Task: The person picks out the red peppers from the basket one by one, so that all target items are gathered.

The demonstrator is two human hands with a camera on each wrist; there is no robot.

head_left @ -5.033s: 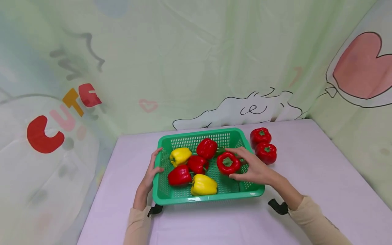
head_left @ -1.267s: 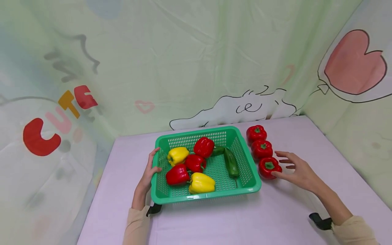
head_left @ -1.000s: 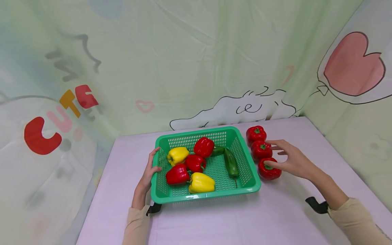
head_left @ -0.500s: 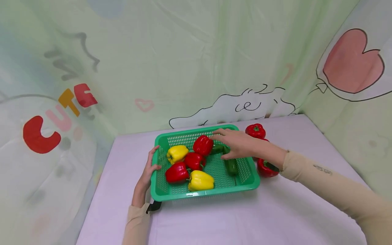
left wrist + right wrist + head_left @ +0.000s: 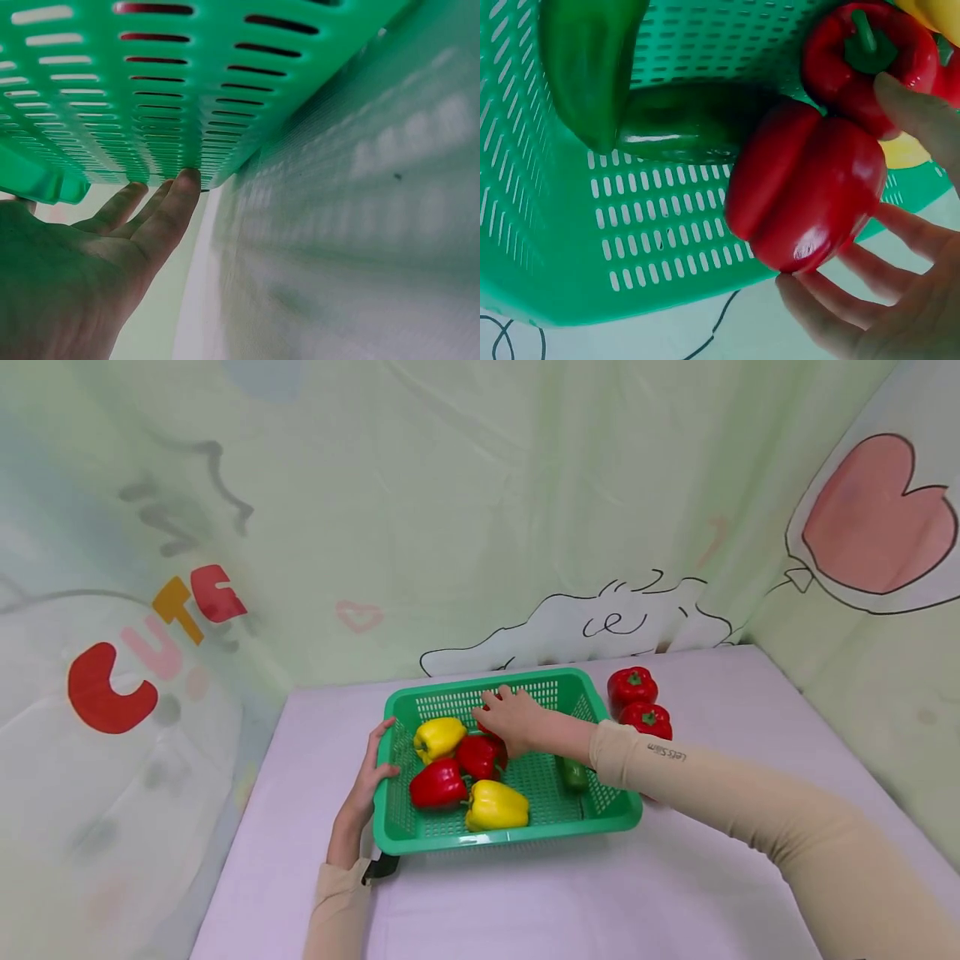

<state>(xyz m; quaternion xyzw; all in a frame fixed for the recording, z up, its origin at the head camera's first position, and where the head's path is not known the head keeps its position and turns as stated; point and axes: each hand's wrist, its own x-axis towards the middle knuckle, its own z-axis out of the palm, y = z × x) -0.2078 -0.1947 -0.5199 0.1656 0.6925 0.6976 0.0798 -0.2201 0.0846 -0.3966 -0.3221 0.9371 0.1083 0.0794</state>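
Since the right hand (image 5: 517, 724) is already reaching round the back red pepper (image 5: 810, 191), I'd sort the thumb (image 5: 915, 116) out before anything else. That pepper lies on its side in the green basket (image 5: 510, 837), toward the far wall, with one green pepper (image 5: 682, 120) butted up against it. From the right wrist view, the fingers (image 5: 817, 311) are spread along the pepper's far side with the tips at the skin, but the thumb sits over the neighbouring red pepper (image 5: 836, 82), so it's not much of a pinch imo. Can't really tell if those tips are pressing or just resting, tbh. Slide the thumb into the gap between the two reds, close on the fat middle, and go straight up so the neighbour doesn't roll. Skin looks shiny, so I'd guess it's slippery: more finger pad, less fingertip. Left hand (image 5: 367, 781) is doing its job imo, thumb over the rim and fingers along the outside wall, pinching the basket's edge. Keep that steady, and mind the right sleeve (image 5: 697, 777) over the red peppers (image 5: 632, 689) on the table.
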